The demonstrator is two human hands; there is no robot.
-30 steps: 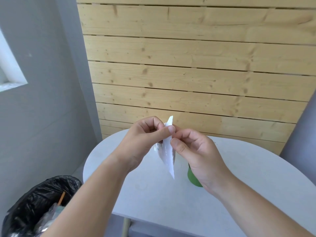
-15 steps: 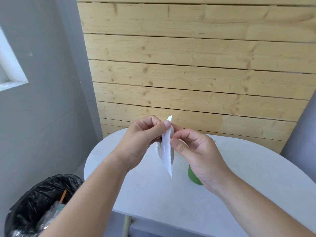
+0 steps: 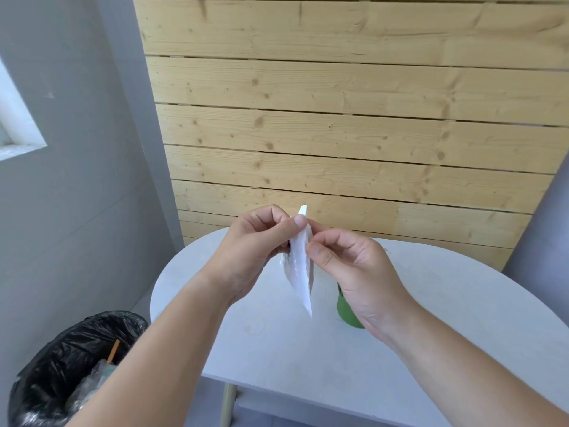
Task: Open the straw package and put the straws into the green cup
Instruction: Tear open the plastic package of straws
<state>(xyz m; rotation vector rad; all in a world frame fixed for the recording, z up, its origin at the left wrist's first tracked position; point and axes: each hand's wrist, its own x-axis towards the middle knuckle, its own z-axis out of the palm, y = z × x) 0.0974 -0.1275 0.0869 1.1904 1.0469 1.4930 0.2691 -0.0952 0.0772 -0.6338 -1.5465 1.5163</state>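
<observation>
White package [image 3: 299, 269], thin and flat, seen edge-on; it is held upright in the air over the table, its pointed top a little to the right and its lower tip hanging down toward the near side. The contents cannot be made out. Left hand [image 3: 249, 257]: fingers curled, thumb laid across the upper left face of the package, pinching it. Right hand [image 3: 354, 272]: fingers curled, thumb tip against the right face a little lower, pinching it from the other side. Both hands meet at the package's upper half; the lower half hangs free. Green cup [image 3: 344, 312]: stands on the table just right of the package's lower tip, mostly hidden behind the right hand, only its lower left side showing. Table [image 3: 446, 334]: pale grey, rounded top, with one light wooden leg [image 3: 226, 405] visible under the near edge. Bin [image 3: 55, 371]: lined with a black bag, on the floor at near left beside the table, holding crumpled clear wrapping and an orange stick [image 3: 113, 351]. Wall [image 3: 338, 118]: horizontal pine boards, behind the table. Grey walls stand at left and far right.
</observation>
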